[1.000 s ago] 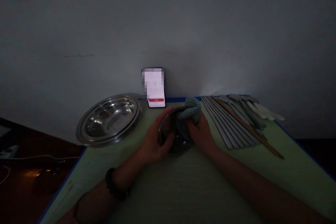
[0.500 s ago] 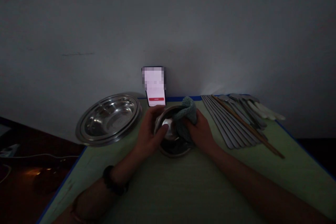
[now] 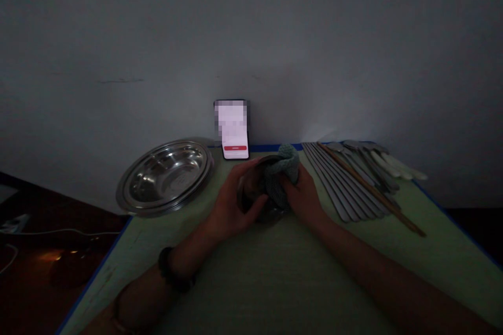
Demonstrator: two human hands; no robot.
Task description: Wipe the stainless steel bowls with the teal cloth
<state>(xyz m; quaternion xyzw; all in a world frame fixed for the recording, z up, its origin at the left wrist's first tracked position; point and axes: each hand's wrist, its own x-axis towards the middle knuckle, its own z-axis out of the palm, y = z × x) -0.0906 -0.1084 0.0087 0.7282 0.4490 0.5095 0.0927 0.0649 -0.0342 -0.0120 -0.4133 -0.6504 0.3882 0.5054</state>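
Note:
Above the middle of the table, a metal bowl [image 3: 251, 183] is tilted with its opening partly towards me. My left hand [image 3: 231, 204] grips its left side, fingers behind the wall and thumb at the near rim. A grey-green cloth [image 3: 283, 167] is bunched in my right hand [image 3: 304, 193], which presses it over the bowl's right rim and inside. The cloth and my fingers hide much of the bowl's right side.
Nested steel basins [image 3: 165, 178] stand at the left. A lit phone [image 3: 234, 131] leans on the wall. To the right lie metal chopsticks [image 3: 334, 188], wooden chopsticks [image 3: 369, 186], several spoons [image 3: 353, 154] and white-handled utensils [image 3: 393, 165]. The green table [image 3: 251, 282] has a blue edge.
The bowl has turned and tipped in my hands, so its bright inner bottom no longer shows. Both hands and the cloth have shifted slightly right. Utensils and basins remain in place.

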